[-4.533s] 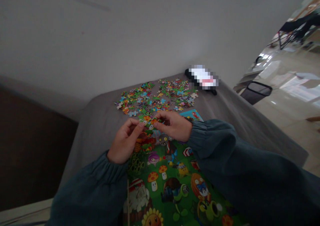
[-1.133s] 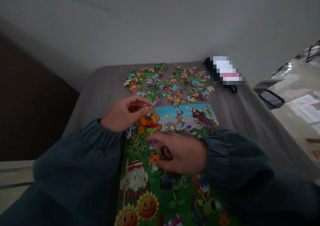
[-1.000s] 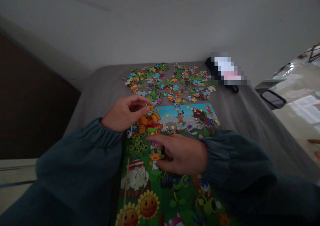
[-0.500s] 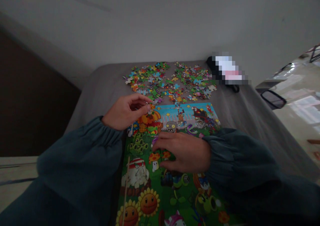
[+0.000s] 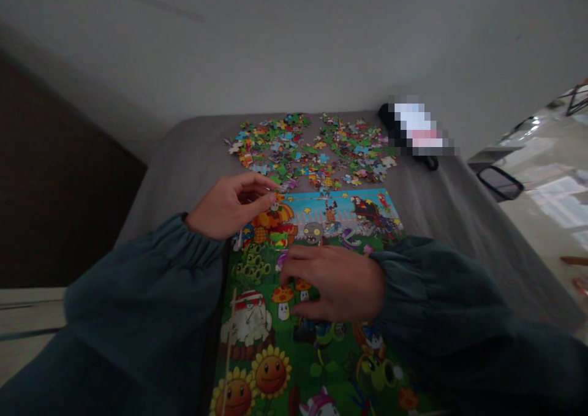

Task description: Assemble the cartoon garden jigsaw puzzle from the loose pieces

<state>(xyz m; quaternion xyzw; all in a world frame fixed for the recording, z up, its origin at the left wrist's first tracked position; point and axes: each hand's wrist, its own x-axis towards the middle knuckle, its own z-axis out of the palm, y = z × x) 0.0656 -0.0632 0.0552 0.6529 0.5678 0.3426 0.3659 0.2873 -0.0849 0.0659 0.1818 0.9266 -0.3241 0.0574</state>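
The left hand [image 5: 228, 208] hovers at the puzzle's near-left part, thumb and forefinger pinched together; whether a piece sits between them is too small to tell. The right hand [image 5: 333, 283] lies over the mushrooms on the jigsaw puzzle [image 5: 340, 211], its fingers curved, loosely apart and gripping nothing visible. The puzzle shows sunflowers, mushrooms and a zombie, and lies on a gray cover [image 5: 193, 158]. Loose pieces [image 5: 305, 149] spread in two heaps just beyond its far edge. Far right, a black case [image 5: 388, 122] carries a pixelated label that cannot be read.
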